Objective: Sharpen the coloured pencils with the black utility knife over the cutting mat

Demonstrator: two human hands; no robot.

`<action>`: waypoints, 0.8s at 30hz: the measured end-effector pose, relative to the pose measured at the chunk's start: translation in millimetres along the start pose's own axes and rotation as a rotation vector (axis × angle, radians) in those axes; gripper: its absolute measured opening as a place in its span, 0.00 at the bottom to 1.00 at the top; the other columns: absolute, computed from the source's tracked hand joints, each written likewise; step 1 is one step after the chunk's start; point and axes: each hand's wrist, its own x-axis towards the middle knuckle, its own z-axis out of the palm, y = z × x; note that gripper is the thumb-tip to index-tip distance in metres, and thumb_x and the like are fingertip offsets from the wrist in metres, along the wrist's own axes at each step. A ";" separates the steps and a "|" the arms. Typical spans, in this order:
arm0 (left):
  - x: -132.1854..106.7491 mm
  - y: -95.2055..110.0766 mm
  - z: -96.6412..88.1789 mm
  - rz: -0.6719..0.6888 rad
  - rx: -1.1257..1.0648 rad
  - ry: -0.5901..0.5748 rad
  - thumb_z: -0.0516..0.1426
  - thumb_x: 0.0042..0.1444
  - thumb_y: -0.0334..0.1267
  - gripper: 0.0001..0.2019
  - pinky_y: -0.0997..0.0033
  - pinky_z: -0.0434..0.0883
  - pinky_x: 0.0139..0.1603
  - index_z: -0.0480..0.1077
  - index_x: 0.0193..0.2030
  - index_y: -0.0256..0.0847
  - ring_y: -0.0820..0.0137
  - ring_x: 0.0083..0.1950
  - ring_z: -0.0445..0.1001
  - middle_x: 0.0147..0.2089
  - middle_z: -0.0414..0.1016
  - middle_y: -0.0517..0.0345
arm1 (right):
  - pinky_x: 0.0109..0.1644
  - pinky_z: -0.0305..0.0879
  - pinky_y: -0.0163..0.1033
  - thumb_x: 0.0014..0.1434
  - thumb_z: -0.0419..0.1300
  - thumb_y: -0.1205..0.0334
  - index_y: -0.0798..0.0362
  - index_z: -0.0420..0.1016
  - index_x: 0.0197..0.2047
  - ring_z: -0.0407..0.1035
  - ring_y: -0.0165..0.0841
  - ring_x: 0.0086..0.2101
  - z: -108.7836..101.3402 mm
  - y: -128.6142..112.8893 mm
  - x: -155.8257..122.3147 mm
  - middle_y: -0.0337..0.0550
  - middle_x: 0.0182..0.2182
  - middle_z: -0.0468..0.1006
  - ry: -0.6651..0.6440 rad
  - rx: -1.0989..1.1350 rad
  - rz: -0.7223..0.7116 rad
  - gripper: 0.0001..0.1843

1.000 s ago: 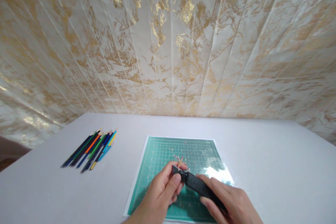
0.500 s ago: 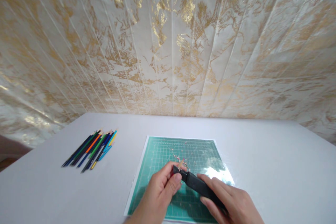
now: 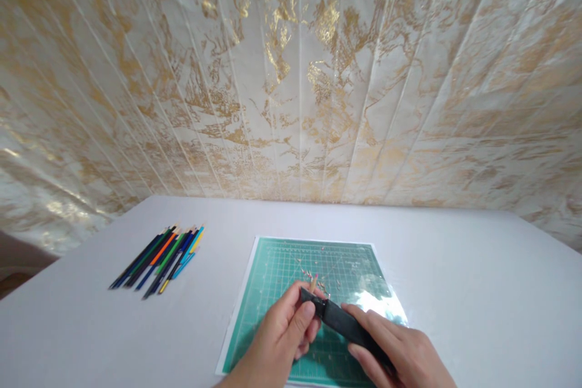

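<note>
My left hand (image 3: 284,330) is closed round a colored pencil (image 3: 313,283), whose bare wood and pink tip stick up past the fingers; the rest of its body is hidden in the hand. In my right hand (image 3: 402,339) is a black-handled knife (image 3: 348,322), pointing left. Its dark front end lies across the pencil just below the bare wood, close to my left thumb. Both hands are over a green cutting mat (image 3: 273,260), where small pinkish and pale shavings (image 3: 307,273) lie scattered beyond the pencil.
Several colored pencils (image 3: 157,260) lie side by side on the left of the white table (image 3: 477,291). Behind the table's far edge hangs a white and gold patterned curtain (image 3: 300,103). Light glares off the mat's right side.
My left fingers have shifted slightly round the pencil, and its pink tip shows more plainly. The knife stays against it, almost unmoved.
</note>
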 end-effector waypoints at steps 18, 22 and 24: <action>-1.8 2.0 -0.2 -0.041 0.006 0.020 0.55 0.59 0.64 0.30 0.75 0.48 0.26 0.69 0.54 0.38 0.74 0.29 0.52 0.29 0.56 0.67 | 0.26 0.76 0.30 0.77 0.38 0.55 0.50 0.61 0.59 0.83 0.34 0.25 -12.2 -9.4 12.1 0.46 0.32 0.86 0.044 -0.121 -0.071 0.17; 0.3 0.5 -3.6 -0.023 0.042 0.031 0.54 0.61 0.63 0.29 0.75 0.47 0.25 0.69 0.55 0.38 0.74 0.27 0.51 0.27 0.53 0.69 | 0.27 0.75 0.32 0.77 0.39 0.52 0.47 0.61 0.60 0.82 0.33 0.26 -3.7 -3.8 5.9 0.43 0.35 0.85 -0.004 -0.008 0.000 0.17; 1.2 0.5 -4.6 -0.029 0.047 0.033 0.55 0.60 0.63 0.30 0.75 0.47 0.24 0.69 0.56 0.38 0.75 0.27 0.50 0.27 0.53 0.69 | 0.27 0.75 0.32 0.76 0.40 0.51 0.45 0.61 0.60 0.81 0.33 0.26 -0.1 -0.8 3.4 0.41 0.35 0.84 -0.023 0.047 0.030 0.17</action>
